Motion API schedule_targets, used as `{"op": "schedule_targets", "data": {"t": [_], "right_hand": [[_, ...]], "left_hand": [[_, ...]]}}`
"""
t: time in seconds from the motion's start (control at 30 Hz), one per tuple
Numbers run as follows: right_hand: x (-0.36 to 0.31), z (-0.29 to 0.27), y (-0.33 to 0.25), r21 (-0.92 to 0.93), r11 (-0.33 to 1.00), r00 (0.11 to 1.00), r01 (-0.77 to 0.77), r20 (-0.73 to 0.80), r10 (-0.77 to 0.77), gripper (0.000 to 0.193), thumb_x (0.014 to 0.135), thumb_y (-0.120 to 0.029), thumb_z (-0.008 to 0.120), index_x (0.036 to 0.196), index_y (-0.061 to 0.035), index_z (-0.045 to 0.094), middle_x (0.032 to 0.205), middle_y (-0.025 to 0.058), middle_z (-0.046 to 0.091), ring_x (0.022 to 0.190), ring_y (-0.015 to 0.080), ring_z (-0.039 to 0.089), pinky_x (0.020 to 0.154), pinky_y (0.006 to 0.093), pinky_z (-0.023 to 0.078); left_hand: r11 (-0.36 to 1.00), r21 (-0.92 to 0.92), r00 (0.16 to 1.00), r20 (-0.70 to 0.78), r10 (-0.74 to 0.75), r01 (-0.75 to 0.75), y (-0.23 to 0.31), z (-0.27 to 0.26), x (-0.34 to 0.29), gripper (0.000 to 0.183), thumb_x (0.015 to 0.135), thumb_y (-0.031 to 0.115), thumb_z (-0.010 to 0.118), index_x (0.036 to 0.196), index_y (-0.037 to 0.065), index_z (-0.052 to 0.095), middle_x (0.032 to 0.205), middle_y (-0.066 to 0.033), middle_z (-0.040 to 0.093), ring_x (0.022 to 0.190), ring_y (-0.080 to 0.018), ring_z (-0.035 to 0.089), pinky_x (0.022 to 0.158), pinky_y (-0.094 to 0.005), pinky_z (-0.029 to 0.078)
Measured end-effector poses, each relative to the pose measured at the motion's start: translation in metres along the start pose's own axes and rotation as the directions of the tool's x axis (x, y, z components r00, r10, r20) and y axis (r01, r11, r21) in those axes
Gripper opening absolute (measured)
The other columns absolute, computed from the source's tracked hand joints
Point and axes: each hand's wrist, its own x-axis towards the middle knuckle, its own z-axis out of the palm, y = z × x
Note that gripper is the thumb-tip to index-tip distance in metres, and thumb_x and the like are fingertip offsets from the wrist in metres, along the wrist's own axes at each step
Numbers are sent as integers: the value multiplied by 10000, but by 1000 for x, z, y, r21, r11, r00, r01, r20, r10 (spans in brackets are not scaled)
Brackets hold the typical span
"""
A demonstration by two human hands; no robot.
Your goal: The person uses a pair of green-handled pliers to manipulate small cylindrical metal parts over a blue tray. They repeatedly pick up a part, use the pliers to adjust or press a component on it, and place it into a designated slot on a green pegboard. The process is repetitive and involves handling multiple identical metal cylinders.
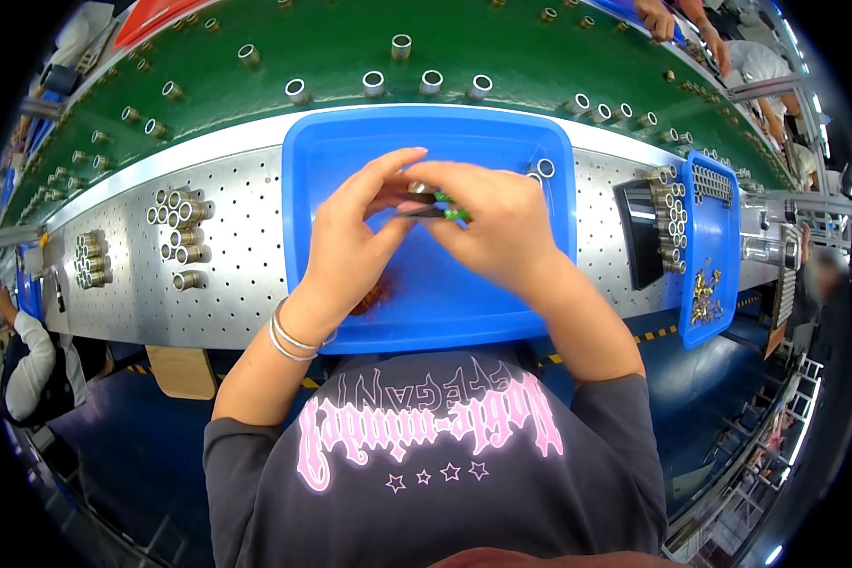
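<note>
1. Head view: right hand [497, 218] is curled around a green-and-black tool [457, 214], which sits under its fingers, tip pointing at the left hand [352, 225].
2. Left hand's half curled; can't tell if it's gripping the little metal piece [417, 188] between both hands.
3. All above the blue tray [483, 308].

At upper centre, the right grip [497, 210] holds a green-and-black tool [455, 214] beside the left grip [352, 223], above a blue tray [473, 317].
</note>
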Motion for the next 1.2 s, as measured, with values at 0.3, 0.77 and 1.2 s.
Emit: {"op": "schedule_targets", "data": {"t": [0.3, 0.77, 1.2], "right_hand": [[-12, -13, -4, 402, 812, 903, -423, 264, 340, 90, 784, -81, 636, 845, -24, 600, 695, 96, 578, 598, 182, 544, 538, 280, 407], [-7, -22, 4, 497, 670, 834, -551, 311, 455, 141, 784, -80, 661, 884, 6, 610, 760, 27, 599, 709, 82, 551, 608, 226, 445], [-9, -27, 13, 560, 667, 863, -491, 212, 458, 117, 777, -82, 660, 870, -21, 625, 759, 11, 599, 682, 54, 525, 590, 197, 405]], "left_hand": [[653, -685, 938, 139, -318, 323, -2, -15, -12, 425, 862, 56, 548, 1271, 33, 434, 1069, -132, 592, 969, -188, 585, 876, -292, 450], [918, -371, 981, 182, -75, 139, -2, -6, -18, 494, 862, -39, 492, 1330, 31, 350, 1106, -131, 554, 1036, -174, 551, 920, -292, 420], [864, -458, 969, 213, -122, 210, -5, -7, -19, 507, 854, -38, 504, 1332, 31, 350, 1089, -122, 550, 1035, -177, 550, 913, -287, 422]]}}
